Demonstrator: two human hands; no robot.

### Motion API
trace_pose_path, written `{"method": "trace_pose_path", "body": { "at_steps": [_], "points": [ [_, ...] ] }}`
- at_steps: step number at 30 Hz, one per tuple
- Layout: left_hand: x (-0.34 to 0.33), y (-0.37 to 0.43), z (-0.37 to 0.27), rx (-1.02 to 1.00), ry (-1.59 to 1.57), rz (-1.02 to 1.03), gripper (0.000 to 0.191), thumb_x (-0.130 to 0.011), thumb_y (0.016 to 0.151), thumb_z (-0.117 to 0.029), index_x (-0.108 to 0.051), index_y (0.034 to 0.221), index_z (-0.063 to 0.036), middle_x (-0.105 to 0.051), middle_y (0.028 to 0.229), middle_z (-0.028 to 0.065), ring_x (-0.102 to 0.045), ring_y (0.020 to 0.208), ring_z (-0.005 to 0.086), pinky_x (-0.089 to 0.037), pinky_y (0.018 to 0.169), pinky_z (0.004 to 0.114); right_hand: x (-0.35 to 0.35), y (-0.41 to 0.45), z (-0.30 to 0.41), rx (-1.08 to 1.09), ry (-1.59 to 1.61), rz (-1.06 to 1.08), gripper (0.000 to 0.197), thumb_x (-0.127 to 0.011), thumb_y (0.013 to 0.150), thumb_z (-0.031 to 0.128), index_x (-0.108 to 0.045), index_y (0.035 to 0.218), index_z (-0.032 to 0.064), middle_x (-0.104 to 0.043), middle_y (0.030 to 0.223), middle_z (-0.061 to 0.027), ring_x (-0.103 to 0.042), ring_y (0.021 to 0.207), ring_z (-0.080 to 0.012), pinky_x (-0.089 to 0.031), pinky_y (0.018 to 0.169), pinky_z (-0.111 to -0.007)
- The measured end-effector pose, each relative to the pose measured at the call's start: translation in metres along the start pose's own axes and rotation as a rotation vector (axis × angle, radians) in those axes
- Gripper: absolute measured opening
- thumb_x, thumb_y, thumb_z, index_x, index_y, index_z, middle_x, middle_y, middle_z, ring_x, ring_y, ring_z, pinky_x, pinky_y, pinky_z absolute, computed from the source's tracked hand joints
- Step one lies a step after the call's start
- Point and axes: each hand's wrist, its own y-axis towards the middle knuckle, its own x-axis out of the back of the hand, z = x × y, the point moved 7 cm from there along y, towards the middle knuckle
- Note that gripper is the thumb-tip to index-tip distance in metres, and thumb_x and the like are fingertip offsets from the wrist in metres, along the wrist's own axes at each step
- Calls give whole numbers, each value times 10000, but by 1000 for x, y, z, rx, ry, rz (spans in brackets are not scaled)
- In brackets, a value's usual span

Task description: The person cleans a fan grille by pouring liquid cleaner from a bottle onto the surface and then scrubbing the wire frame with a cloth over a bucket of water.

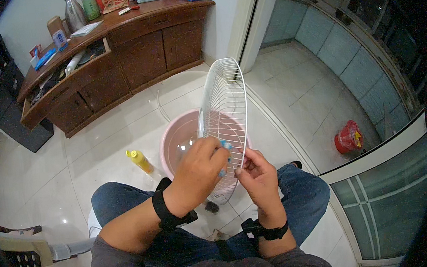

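Observation:
A white wire fan grille [226, 98] stands on edge over a pink plastic basin [165, 148] of water on the floor. My right hand [260, 178] grips the grille's rim between thumb and fingers. My left hand [201, 168] is closed on a blue and white cloth [225, 144], pressed against the grille's wires; most of the cloth is hidden by the fingers. Left of the basin a yellow squeeze bottle [141, 161] stands with its flip cap up. A small dark scrubber-like clump [211, 207] lies on the floor below the grille.
A brown wooden sideboard [139, 52] with an open drawer [70, 77] stands ahead. To the left is part of a fan stand with buttons [27, 257]. A sliding door track [280, 124] runs on the right, with a red bucket [344, 140] beyond it.

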Motion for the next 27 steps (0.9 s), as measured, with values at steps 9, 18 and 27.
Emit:
{"method": "trace_pose_path", "body": {
  "at_steps": [9, 18, 27],
  "points": [
    [-16, -6, -24, -117, 66, 28, 209, -632, 757, -71, -609, 957, -16, -578, 988, 147, -592, 908, 318, -504, 778, 387, -3, 0, 2, 107, -16, 53, 572, -614, 786, -140, -556, 1332, 20, -528, 1063, -37, -549, 941, -109, -489, 779, -207],
    [-9, -4, -20, 16, 196, 86, 160, -617, 753, -58, -554, 899, -41, -537, 929, 131, -575, 836, 314, -504, 712, 399, -9, 0, 6, 116, -43, 50, 552, -621, 778, -128, -571, 1312, 0, -517, 992, -26, -547, 907, -104, -481, 763, -195],
    [10, -4, 24, 122, 32, 2, 204, -707, 715, -36, -615, 895, -62, -595, 962, 132, -603, 926, 334, -514, 761, 422, 7, 1, 10, 40, 29, 43, 533, -628, 790, -125, -557, 1309, -23, -526, 1050, -35, -559, 939, -112, -487, 853, -228]
  ]
}}
